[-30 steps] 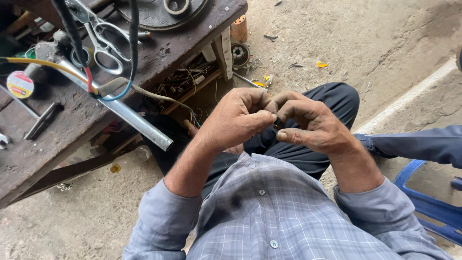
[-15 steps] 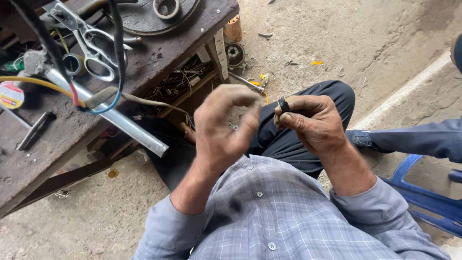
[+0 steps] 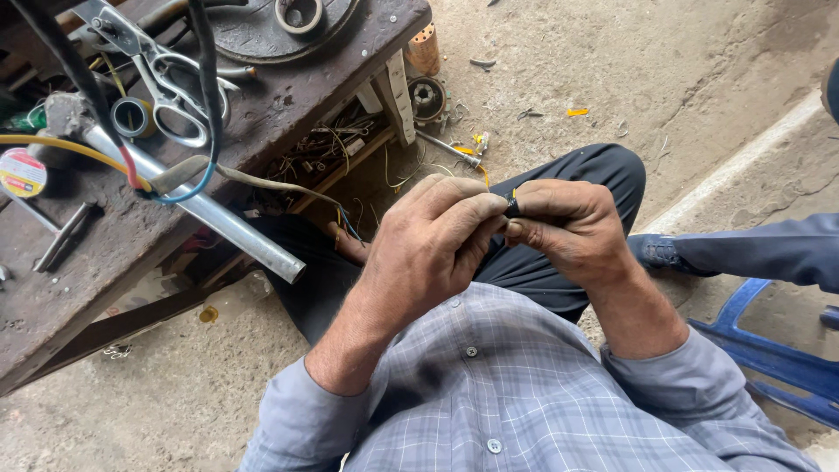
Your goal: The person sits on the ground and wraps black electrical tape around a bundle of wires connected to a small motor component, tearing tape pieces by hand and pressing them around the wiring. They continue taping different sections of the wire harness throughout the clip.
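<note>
My left hand and my right hand meet in front of my chest, above my dark trouser leg. Between their fingertips they pinch a small black piece with thin yellow and blue wire ends showing beside it. Most of the piece is hidden by my fingers. My grey checked shirt fills the lower part of the view.
A worn wooden bench stands at the left with scissors, a metal tube, a tape roll, cables and a round metal disc. Wire scraps litter the concrete floor. Another person's sleeve and a blue chair sit at the right.
My hands were pressed together, then the left hand opened and drew away; now its fingers have closed back onto the small piece held by the right hand.
</note>
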{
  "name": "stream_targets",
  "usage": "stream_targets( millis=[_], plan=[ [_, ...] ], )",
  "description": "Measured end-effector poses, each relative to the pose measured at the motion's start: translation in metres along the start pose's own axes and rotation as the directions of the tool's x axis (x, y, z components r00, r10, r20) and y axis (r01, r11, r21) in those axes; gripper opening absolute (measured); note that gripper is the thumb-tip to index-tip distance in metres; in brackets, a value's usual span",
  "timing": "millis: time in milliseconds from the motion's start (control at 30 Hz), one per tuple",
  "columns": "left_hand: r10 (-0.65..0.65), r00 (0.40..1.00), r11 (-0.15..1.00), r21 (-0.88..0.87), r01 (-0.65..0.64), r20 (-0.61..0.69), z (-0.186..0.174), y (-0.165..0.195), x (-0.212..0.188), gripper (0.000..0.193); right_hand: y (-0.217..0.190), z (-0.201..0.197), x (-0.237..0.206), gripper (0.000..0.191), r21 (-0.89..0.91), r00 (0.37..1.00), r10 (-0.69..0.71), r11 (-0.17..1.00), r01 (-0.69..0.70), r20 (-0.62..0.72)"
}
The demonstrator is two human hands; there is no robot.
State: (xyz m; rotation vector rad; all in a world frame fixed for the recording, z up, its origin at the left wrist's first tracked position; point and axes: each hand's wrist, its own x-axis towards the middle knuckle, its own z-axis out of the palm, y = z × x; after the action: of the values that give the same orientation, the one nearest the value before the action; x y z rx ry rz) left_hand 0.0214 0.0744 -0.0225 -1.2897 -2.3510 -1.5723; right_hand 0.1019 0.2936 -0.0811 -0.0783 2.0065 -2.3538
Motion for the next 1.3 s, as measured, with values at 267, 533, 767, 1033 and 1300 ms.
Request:
stream_targets(
  millis=[267, 533, 767, 1033, 1300],
  plan=[
    [-0.024, 0.996, 0.999, 0.037, 0.028, -0.088, 0.015, -0.002, -0.012, 0.014, 0.000, 0.008, 0.001, 0.019, -0.020, 0.991, -0.125, 0.992, 0.126, 0.037],
    [-0.621, 0.781, 0.635, -0.624, 0.455, -0.064, 0.021, -0.023, -0.011, 0.016, -0.007, 0.009, -0.001, 0.016, -0.071, 0.991, -0.137, 0.988, 0.135, -0.016],
    [-0.046, 0.991, 0.999, -0.009, 0.045, -0.123, 0.004, 0.003, -0.017, 0.026, -0.014, 0.012, -0.002, 0.017, -0.177, 0.992, -0.108, 0.980, 0.096, -0.059],
    [0.046, 0.995, 0.989, 0.146, -0.032, -0.092, 0.001, 0.013, -0.010, 0.029, -0.016, 0.016, -0.005, 0.014, -0.227, 0.991, -0.109, 0.970, 0.088, -0.081],
    [0.068, 0.995, 0.989, 0.139, -0.059, -0.066, 0.004, 0.012, -0.009, 0.029, -0.017, 0.018, -0.010, 0.009, -0.164, 0.989, -0.020, 0.986, -0.004, -0.146]
  ],
)
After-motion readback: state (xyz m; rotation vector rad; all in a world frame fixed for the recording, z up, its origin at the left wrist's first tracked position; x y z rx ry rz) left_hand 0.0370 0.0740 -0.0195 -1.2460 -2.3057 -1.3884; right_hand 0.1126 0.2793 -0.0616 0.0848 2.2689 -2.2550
